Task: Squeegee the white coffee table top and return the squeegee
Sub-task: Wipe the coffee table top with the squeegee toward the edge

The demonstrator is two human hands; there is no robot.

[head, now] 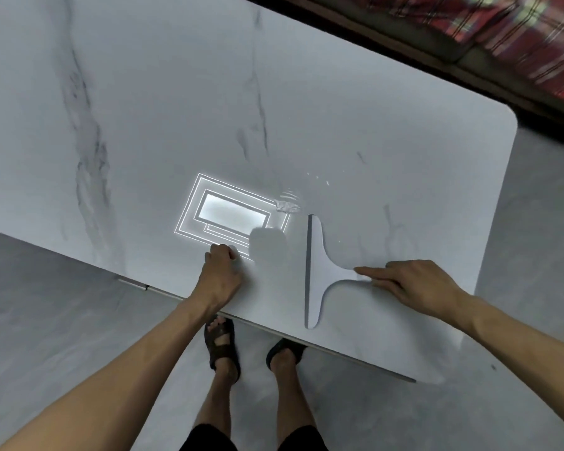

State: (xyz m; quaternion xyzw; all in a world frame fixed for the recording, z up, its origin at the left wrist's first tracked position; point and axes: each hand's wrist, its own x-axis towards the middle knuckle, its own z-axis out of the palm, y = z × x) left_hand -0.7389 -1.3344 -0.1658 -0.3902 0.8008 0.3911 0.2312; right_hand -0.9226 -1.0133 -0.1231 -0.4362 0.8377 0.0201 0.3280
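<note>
One of the hands (417,288) grips the squeegee (319,265)

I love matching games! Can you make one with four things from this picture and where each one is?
Things:
1 squeegee
2 left hand
3 sandals
4 plaid cloth

Places:
A worn, down on the floor
B top right, beyond the table
C flat on the table, right hand on its handle
D curled, resting near the table's front edge

Pairs: 1-C, 2-D, 3-A, 4-B.
</note>
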